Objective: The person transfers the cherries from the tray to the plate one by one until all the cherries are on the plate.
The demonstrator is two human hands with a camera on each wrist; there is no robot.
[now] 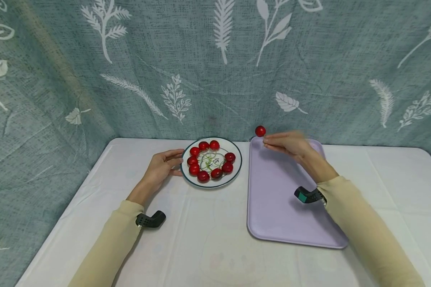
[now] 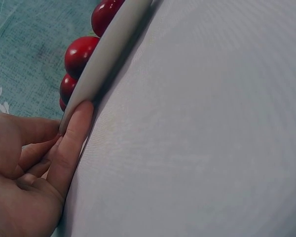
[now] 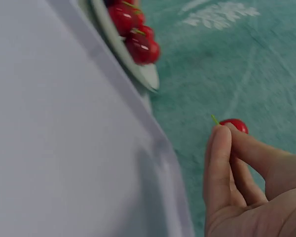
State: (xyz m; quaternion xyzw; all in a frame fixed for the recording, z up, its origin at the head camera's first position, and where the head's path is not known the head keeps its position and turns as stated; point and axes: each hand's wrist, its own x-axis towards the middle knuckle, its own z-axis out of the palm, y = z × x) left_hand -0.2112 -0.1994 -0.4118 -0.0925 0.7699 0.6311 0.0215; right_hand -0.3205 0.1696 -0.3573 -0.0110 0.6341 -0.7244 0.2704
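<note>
My right hand point(image 1: 289, 144) pinches a red cherry point(image 1: 260, 131) between thumb and fingertips, above the far left corner of the purple tray point(image 1: 273, 211). A short green stem point(image 3: 214, 119) pokes out past the fingertips in the right wrist view. To the left stands a white plate point(image 1: 219, 183) with a dark rim. A ring of red cherries point(image 1: 203, 176) lies around it, their green stems pointing inward over a printed drawing. My left hand point(image 1: 160, 165) grips the plate's left edge; in the left wrist view one finger point(image 2: 71, 143) lies along the outside of the rim.
A white cloth point(image 1: 201, 239) covers the table. Behind it hangs a blue-green curtain point(image 1: 208, 91) with white leaf prints, close to the table's far edge. The tray's raised edge runs just right of the plate. Each wrist wears a black camera mount point(image 1: 151, 220).
</note>
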